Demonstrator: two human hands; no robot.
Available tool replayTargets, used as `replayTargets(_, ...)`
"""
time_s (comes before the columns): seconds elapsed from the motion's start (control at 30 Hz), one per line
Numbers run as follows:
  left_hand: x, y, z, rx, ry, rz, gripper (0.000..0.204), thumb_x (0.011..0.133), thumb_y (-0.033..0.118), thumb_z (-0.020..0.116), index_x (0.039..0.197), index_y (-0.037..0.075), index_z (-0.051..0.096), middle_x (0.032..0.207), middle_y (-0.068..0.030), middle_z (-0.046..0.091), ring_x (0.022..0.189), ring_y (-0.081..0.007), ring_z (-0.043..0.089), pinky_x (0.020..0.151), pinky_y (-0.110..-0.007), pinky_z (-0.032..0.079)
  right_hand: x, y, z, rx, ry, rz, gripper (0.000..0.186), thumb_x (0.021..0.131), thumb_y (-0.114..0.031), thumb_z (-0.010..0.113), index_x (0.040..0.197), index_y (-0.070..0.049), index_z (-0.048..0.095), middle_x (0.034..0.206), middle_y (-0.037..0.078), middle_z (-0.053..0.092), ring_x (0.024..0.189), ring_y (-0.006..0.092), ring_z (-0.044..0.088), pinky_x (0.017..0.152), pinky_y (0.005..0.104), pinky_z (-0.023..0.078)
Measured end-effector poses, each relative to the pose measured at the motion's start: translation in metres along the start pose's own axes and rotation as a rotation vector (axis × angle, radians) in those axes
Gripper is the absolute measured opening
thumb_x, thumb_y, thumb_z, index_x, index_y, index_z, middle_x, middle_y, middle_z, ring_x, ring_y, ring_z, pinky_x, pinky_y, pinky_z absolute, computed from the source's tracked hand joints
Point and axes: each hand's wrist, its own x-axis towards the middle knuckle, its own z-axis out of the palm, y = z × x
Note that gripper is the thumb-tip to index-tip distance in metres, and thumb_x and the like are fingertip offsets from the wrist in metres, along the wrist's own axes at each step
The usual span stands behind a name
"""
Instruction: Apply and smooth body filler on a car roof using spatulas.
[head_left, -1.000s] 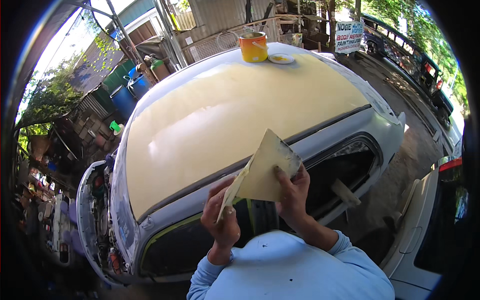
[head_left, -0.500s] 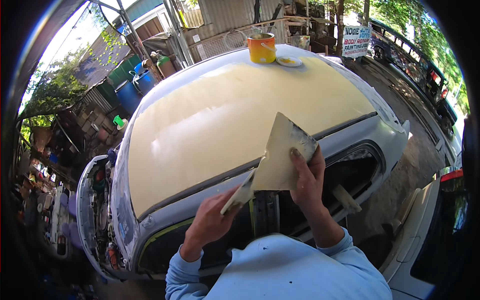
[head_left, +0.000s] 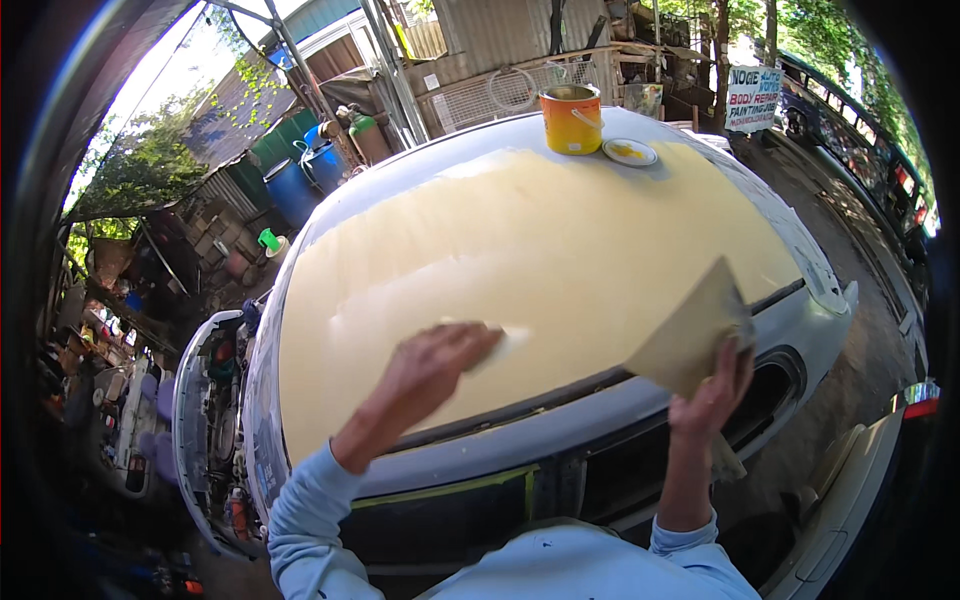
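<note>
Where both hands met at the board half a second ago, the left hand (head_left: pixel 430 365) now presses a small spreader (head_left: pixel 500 342) onto the cream-coated car roof (head_left: pixel 520 240) near its lower edge, fingers pinching it. Right hand (head_left: pixel 712 392) grips the putty board (head_left: pixel 690 335), raised beside. Wide roof lies open toward the orange can (head_left: pixel 570 120).

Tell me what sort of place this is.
Most likely an open-air car body repair yard. A car roof is coated in yellowish filler, which the left hand spreads with a scraper. An orange can stands on it, with corrugated sheds behind.
</note>
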Motion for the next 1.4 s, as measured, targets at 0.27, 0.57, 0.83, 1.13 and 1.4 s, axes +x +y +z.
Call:
replayTargets(0.27, 0.165, -0.303, 0.034, 0.22, 0.041, -0.393, 0.027, 0.09, 0.01, 0.063, 0.115, 0.013, 0.073, 0.101, -0.0198, 0.073, 0.096, -0.0407, 0.069, 0.084, -0.05, 0.053, -0.019, 0.149, 0.039, -0.173, 0.221, 0.135, 0.064, 0.09, -0.016, 0.067, 0.148, 0.001, 0.046, 0.146, 0.032, 0.043, 0.135, 0.0463, 0.046, 0.111, 0.0523, 0.041)
replayTargets(0.57, 0.291, -0.461, 0.14, 0.423, -0.109, -0.5, 0.027, 0.093, 0.017, 0.058, 0.115, 0.017, 0.074, 0.105, -0.0164, 0.074, 0.1, -0.0368, 0.07, 0.087, -0.048, 0.055, -0.022, 0.208, 0.033, 0.386, 0.738, 0.591, 0.055, 0.092, -0.011, 0.07, 0.142, 0.004, 0.052, 0.141, 0.027, 0.051, 0.133, 0.0396, 0.051, 0.11, 0.0494, 0.045)
replayTargets(0.83, 0.315, -0.439, 0.166, 0.434, -0.178, -0.475, 0.028, 0.094, 0.025, 0.061, 0.118, 0.016, 0.073, 0.108, -0.0157, 0.074, 0.103, -0.0372, 0.068, 0.091, -0.049, 0.053, 0.013, 0.159, 0.046, 0.646, 0.994, 0.87, 0.054, 0.1, -0.029, 0.06, 0.145, 0.0, 0.049, 0.155, 0.02, 0.043, 0.141, 0.0373, 0.043, 0.12, 0.0508, 0.03)
replayTargets(1.13, 0.304, -0.491, 0.129, 0.395, -0.187, -0.418, 0.029, 0.096, 0.026, 0.061, 0.12, 0.015, 0.072, 0.108, -0.0179, 0.073, 0.102, -0.0367, 0.069, 0.088, -0.048, 0.053, 0.032, 0.135, 0.061, 0.501, 1.059, 0.895, 0.052, 0.102, -0.03, 0.055, 0.145, -0.002, 0.05, 0.158, 0.021, 0.038, 0.145, 0.0384, 0.039, 0.12, 0.0538, 0.031)
replayTargets(1.4, 0.336, -0.455, 0.157, 0.289, -0.249, -0.449, 0.03, 0.092, 0.026, 0.062, 0.118, 0.015, 0.074, 0.106, -0.0184, 0.074, 0.1, -0.0378, 0.07, 0.086, -0.049, 0.054, 0.045, 0.119, 0.073, 0.466, 1.072, 0.905, 0.05, 0.102, -0.027, 0.053, 0.146, -0.002, 0.05, 0.159, 0.022, 0.036, 0.145, 0.0403, 0.037, 0.12, 0.0546, 0.031)
